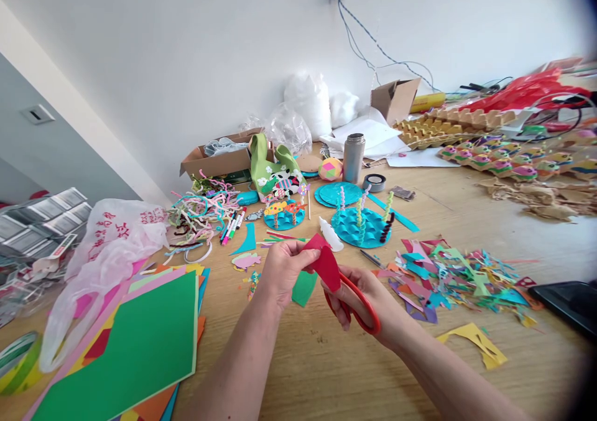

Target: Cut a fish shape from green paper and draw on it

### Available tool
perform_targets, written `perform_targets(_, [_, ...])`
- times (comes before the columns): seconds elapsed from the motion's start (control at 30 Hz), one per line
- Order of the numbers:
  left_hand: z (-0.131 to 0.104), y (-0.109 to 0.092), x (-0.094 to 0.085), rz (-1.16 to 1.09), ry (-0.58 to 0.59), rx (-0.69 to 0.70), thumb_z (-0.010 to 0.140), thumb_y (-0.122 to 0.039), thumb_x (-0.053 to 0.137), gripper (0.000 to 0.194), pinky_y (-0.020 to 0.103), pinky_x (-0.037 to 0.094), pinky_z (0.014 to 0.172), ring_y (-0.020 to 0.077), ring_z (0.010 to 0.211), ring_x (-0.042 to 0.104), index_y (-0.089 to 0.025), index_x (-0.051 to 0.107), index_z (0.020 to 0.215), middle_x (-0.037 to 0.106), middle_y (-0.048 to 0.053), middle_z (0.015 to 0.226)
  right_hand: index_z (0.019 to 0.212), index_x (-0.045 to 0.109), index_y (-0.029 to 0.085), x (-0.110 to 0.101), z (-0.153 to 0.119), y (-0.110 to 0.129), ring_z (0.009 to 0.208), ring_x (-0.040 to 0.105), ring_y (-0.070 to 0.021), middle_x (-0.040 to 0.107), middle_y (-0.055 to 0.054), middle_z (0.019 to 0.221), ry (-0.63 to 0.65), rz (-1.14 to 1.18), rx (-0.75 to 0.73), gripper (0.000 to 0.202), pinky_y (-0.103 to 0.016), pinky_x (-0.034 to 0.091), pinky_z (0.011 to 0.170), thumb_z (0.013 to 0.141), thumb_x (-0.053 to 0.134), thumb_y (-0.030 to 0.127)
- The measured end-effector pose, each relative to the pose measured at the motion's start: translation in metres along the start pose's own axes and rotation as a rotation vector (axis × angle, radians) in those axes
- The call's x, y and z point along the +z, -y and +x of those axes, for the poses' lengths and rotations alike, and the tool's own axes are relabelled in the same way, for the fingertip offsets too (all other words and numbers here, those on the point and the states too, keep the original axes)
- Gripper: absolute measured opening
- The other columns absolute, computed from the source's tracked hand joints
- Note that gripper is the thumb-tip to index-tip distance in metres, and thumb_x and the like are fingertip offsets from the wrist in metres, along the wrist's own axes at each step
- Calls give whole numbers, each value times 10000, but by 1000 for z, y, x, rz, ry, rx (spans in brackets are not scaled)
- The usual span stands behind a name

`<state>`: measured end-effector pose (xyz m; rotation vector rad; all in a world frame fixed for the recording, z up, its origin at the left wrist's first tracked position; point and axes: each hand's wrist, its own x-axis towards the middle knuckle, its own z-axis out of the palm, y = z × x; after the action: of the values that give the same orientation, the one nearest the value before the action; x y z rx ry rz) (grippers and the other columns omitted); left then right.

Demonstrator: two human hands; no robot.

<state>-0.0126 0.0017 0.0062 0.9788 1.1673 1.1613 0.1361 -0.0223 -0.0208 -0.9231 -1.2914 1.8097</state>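
Between thumb and fingers, my left hand (284,268) pinches a small red piece of paper (327,265) above the middle of the table. My right hand (361,300) is closed around the red handles of a pair of scissors (370,315); the paper hides the blades. Below the red paper lies a green paper piece (304,288). Just behind it stands a white glue bottle (330,234), tilted. Left of my left hand rests a pink and green paper fish (245,260).
Coloured paper sheets (135,340) are stacked at the left. Paper scraps (457,278) lie in a heap at the right. A blue base with pipe cleaners (359,225), markers (232,227), a steel flask (354,158) and egg trays (513,157) stand farther back.
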Motion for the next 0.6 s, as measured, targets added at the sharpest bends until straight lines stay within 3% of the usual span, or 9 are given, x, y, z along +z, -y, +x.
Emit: perform_targets(0.6, [-5,-3,8,-24,27,-15,572,-301,737,233,251,421,582,133,577,569,-109,673,689,646,48,619,612,501,173,2,-1,2,360,448,-73,516,36,474,28,36,-49,333,-197,349,383,715,663,446])
